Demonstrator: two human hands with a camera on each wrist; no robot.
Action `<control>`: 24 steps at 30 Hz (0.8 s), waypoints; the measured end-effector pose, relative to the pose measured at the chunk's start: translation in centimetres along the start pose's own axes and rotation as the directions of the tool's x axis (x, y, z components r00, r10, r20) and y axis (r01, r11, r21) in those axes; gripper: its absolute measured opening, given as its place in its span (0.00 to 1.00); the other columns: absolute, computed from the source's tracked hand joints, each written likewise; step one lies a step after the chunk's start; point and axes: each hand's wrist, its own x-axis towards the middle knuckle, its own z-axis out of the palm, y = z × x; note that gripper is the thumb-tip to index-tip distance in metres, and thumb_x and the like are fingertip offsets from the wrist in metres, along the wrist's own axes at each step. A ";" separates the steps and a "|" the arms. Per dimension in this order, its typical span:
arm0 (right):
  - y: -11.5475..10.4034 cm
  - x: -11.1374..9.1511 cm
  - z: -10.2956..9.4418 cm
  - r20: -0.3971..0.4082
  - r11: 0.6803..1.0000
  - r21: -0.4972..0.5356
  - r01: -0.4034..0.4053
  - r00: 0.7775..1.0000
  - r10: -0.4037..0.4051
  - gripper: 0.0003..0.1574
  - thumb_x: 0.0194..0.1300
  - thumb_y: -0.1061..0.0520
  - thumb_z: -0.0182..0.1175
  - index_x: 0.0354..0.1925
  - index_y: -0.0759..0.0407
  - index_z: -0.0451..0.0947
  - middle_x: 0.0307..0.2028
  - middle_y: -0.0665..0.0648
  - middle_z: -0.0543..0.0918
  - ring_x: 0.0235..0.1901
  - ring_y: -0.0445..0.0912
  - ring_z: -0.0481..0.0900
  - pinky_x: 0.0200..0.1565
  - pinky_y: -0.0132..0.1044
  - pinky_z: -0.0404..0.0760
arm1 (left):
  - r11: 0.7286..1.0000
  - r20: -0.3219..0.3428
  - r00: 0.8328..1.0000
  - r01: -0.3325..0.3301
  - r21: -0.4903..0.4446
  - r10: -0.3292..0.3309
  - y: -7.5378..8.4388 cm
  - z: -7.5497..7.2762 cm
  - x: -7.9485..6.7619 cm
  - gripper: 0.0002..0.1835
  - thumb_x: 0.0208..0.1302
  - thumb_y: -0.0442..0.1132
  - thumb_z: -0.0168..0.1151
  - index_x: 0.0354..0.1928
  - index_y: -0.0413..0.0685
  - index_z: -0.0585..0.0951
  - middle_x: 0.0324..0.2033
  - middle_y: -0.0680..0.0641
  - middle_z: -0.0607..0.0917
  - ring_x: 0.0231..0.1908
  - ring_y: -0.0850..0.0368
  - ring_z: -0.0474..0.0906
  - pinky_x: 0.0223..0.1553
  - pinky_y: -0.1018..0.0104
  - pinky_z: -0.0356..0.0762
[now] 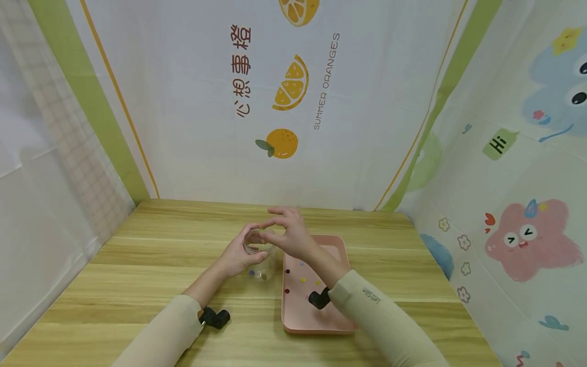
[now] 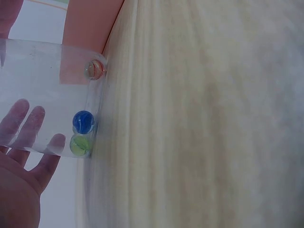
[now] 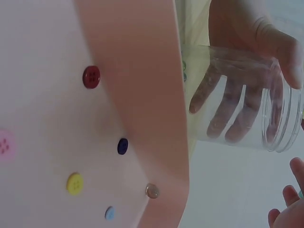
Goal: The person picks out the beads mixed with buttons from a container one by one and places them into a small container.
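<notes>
My left hand (image 1: 243, 255) grips a clear jar (image 1: 274, 262) around its side, with fingers spread behind it and thumb near the rim. The jar stands upright, its open mouth facing up. At its bottom lie an orange-swirled marble (image 2: 95, 70), a blue marble (image 2: 83, 122) and a green marble (image 2: 80, 145). Over the mouth is my right hand (image 1: 291, 234), thumb and index fingertip close together at the rim and the other fingers raised. I cannot tell whether anything is between those fingertips.
A pink tray (image 1: 316, 321) sits right of the jar, beneath my right forearm. It holds a dark red button (image 3: 91, 77), a navy button (image 3: 122, 146), a yellow button (image 3: 74, 184), a light blue button (image 3: 109, 213), a pink button (image 3: 4, 146) and a clear marble (image 3: 152, 191).
</notes>
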 end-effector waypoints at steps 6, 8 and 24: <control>-0.3 0.1 0.3 0.003 1.000 -0.013 0.007 1.000 -0.007 0.14 0.74 0.50 0.73 0.54 0.51 0.92 0.77 0.59 0.76 0.80 0.63 0.61 0.77 0.72 0.60 | 1.000 -0.006 1.000 -0.009 0.006 0.009 -0.1 0.0 0.0 0.40 0.73 0.35 0.71 0.81 0.44 0.62 0.68 0.31 0.79 0.68 0.30 0.79 0.59 0.49 0.88; -0.4 0.1 0.4 0.004 1.000 -0.009 0.010 1.000 -0.010 0.14 0.74 0.50 0.73 0.55 0.52 0.92 0.77 0.59 0.76 0.80 0.63 0.61 0.77 0.72 0.59 | 1.000 -0.006 1.000 -0.010 0.007 0.010 -0.1 0.0 0.0 0.40 0.73 0.35 0.70 0.81 0.45 0.62 0.70 0.31 0.78 0.68 0.28 0.78 0.60 0.49 0.88; 0.9 -0.1 -0.7 -0.036 1.000 0.029 -0.010 0.999 0.011 0.18 0.74 0.52 0.73 0.58 0.56 0.90 0.77 0.64 0.75 0.78 0.64 0.63 0.74 0.71 0.65 | 0.999 -0.012 1.000 -0.022 -0.034 0.022 -0.2 0.1 0.0 0.39 0.72 0.36 0.72 0.79 0.45 0.64 0.67 0.28 0.80 0.67 0.26 0.78 0.55 0.60 0.86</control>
